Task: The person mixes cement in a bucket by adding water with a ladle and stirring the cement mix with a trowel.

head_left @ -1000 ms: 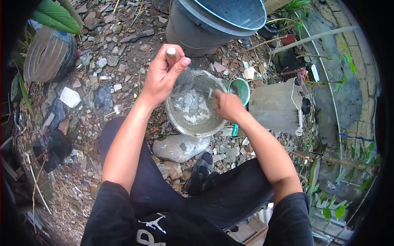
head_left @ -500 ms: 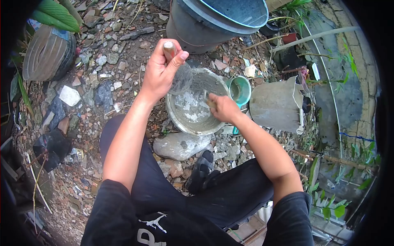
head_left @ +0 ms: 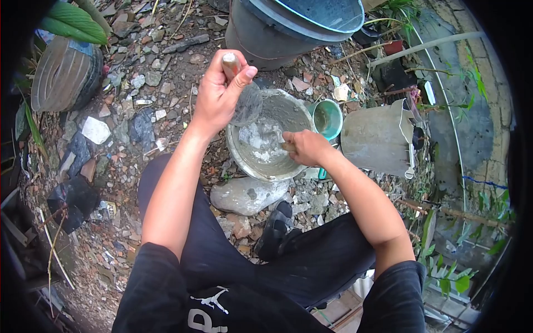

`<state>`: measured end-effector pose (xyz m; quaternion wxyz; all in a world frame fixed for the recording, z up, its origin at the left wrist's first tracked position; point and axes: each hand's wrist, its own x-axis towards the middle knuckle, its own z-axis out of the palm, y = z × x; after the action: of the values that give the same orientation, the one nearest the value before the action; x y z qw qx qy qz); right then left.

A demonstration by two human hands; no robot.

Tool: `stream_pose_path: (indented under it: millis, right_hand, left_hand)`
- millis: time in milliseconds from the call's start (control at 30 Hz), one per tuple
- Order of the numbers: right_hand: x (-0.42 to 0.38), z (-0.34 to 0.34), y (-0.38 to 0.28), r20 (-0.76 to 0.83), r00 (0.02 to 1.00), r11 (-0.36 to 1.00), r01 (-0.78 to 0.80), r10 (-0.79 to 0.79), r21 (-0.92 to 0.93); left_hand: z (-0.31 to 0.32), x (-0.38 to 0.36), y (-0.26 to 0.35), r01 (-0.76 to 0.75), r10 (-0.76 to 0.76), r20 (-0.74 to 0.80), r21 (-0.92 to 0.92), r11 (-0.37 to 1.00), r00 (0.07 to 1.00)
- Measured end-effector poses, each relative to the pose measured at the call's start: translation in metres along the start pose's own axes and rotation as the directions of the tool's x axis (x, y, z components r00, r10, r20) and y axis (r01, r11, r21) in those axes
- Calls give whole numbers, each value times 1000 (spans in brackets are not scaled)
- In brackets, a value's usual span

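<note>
My left hand (head_left: 217, 91) is closed around the wooden handle of a tool with a round, grey, mesh-like head (head_left: 247, 105). That head overlaps the left rim of a basin (head_left: 235, 151) coated in grey cement. Inside the basin lies wet grey mix (head_left: 277, 114) with a paler, powdery patch (head_left: 265, 155). Over its right side, my right hand (head_left: 308, 148) grips the short wooden handle of a trowel (head_left: 287, 146), its metal end down in the mix and blurred.
Behind the basin stands a large grey bucket (head_left: 261, 41). A turquoise dipper (head_left: 335, 126) and a worn grey bucket (head_left: 369, 139) are at its right. A big stone (head_left: 247, 196) sits in front, and rubble (head_left: 119, 188) covers the ground.
My right hand and the trowel have shifted slightly within the basin, and the mix is stirred around the metal end. My left hand holds its tool in nearly the same place.
</note>
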<state>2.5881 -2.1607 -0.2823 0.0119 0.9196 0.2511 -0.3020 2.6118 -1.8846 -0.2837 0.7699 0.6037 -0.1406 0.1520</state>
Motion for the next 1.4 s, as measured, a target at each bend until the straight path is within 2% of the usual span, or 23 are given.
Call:
stream_pose_path:
  millis: [100,167,200,267,300,367,533,600,633,800,867,900,967,1133,1200,1267,1333,1367,1400]
  right_hand:
    - [-3,-23,-5,28,1000,993,-4,8,-119]
    - [-4,-25,-12,-99,980,977,-183,173,-108]
    - [-3,-21,-12,-100,980,977,-182,172,-108]
    - [-1,-10,-12,7,980,979,-196,197,-46]
    - [-1,-14,-16,3,981,980,-195,195,-45]
    - [-4,-26,-20,125,984,988,-116,128,-104]
    - [-15,-56,-22,80,986,982,-137,148,-129]
    - [-13,-49,-19,228,963,975,-100,144,-197]
    - [-11,-43,-17,226,963,975,-104,148,-195]
    - [-6,-9,5,129,990,994,-45,58,-103]
    - [-9,-11,4,8,997,997,-70,71,-16]
    - [-8,-17,2,11,998,998,-68,68,-17]
    - [-4,-28,-2,-141,986,994,-81,91,74]
    - [8,0,-12,-78,991,986,-95,106,134]
    - [3,-8,-12,56,998,1000,14,-14,-7]
    - [4,-19,-9,90,996,998,13,-7,-69]
    - [-3,-36,-14,154,984,980,-64,93,-186]
    - [-10,-39,-14,77,993,986,-79,91,-148]
    - [-13,-45,-16,83,993,986,-76,89,-148]
  left_hand:
    - [-1,1,-1,7,-7,-1,18,1000,1000]
    - [0,-2,-1,16,-16,6,12,1000,1000]
    - [0,-2,0,26,-26,3,5,1000,1000]
    - [0,-2,1,33,-33,7,4,999,999]
    - [0,-3,1,33,-33,5,29,999,999]
    - [-1,-4,-1,26,-26,1,47,999,1000]
    - [0,-3,1,45,-45,5,21,999,999]
    - [1,-3,0,43,-43,13,23,999,999]
    - [1,-3,-3,43,-43,13,23,999,999]
    - [5,-1,-6,42,-42,9,21,999,999]
    - [5,1,-6,48,-48,13,16,999,999]
    - [4,1,-6,50,-50,9,17,999,999]
    - [5,2,-5,39,-41,20,58,998,999]
    - [8,1,-8,15,-15,4,4,1000,1000]
    - [6,1,-8,2,-2,-6,-8,1000,1000]
    - [4,0,-8,28,-28,6,-22,999,1000]
    - [3,1,-9,32,-32,6,-7,999,999]
    - [2,1,-9,35,-35,8,10,999,999]
    - [2,0,-8,40,-40,4,9,999,999]
